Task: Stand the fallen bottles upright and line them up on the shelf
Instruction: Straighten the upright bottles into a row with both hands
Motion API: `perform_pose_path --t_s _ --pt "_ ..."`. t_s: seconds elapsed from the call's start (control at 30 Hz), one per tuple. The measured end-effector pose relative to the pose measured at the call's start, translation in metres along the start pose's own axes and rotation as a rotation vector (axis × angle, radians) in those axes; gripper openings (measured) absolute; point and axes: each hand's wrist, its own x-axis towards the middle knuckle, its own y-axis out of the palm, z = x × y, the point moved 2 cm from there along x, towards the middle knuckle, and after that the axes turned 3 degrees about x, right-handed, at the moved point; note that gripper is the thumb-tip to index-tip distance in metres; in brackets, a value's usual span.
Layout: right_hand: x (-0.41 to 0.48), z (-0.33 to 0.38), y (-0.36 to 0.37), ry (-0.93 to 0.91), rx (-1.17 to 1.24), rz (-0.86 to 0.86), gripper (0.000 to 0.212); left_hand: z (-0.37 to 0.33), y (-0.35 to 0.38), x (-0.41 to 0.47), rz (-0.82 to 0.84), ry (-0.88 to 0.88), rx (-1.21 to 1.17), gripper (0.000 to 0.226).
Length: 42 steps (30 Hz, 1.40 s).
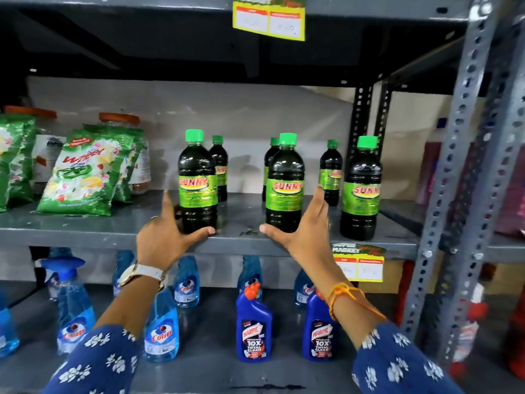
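Observation:
Dark bottles with green caps and green "Sunny" labels all stand upright on the grey metal shelf [241, 243]. Three stand in front: a left one [198, 183], a middle one [285, 184] and a right one [361, 191]. Smaller-looking ones stand behind them [219, 166], [331, 172]. My left hand [167, 237] is spread at the base of the left front bottle, thumb touching its foot, fingers behind it. My right hand [304, 226] is spread at the base of the middle front bottle, thumb under its front. Neither hand is closed around a bottle.
Green detergent packs [85, 177] lean at the shelf's left, jars behind them. Blue spray bottles [160, 328] and blue toilet-cleaner bottles [253, 325] stand on the lower shelf. A perforated steel upright [451, 177] bounds the right side. A yellow price tag [358, 263] hangs from the shelf edge.

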Motion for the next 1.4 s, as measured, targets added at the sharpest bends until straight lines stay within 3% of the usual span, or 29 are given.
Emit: perform_pose_path --t_s 0.13,0.23,0.33,0.4,0.5,0.63,0.83,1.4 --pt "-0.011 -0.019 -0.062 -0.230 0.066 -0.240 0.104 -0.004 0.003 -0.006 -0.046 -0.004 -0.141 0.122" --pt "0.002 -0.048 -0.117 -0.098 0.238 -0.340 0.104 -0.015 -0.002 -0.016 -0.215 0.107 -0.050 0.112" --pt "0.015 -0.069 -0.139 0.085 0.359 -0.159 0.111 -0.049 -0.006 -0.031 -0.384 0.221 -0.078 0.099" --pt "0.018 -0.076 -0.135 0.137 0.335 -0.024 0.109 -0.092 -0.005 -0.032 -0.293 0.249 -0.269 0.097" --pt "0.022 -0.083 -0.120 0.200 0.190 0.012 0.098 -0.149 0.000 -0.021 0.023 0.141 -0.456 0.107" --pt "0.023 -0.092 -0.109 0.245 0.117 0.002 0.089 -0.168 0.018 -0.010 0.169 0.065 -0.241 0.111" --pt "0.023 -0.100 -0.101 0.195 -0.074 -0.002 0.067 -0.161 0.037 -0.013 0.151 0.085 -0.056 0.094" --pt "0.023 -0.101 -0.098 0.170 -0.193 0.008 0.073 -0.161 0.035 -0.016 0.171 0.063 -0.087 0.090"
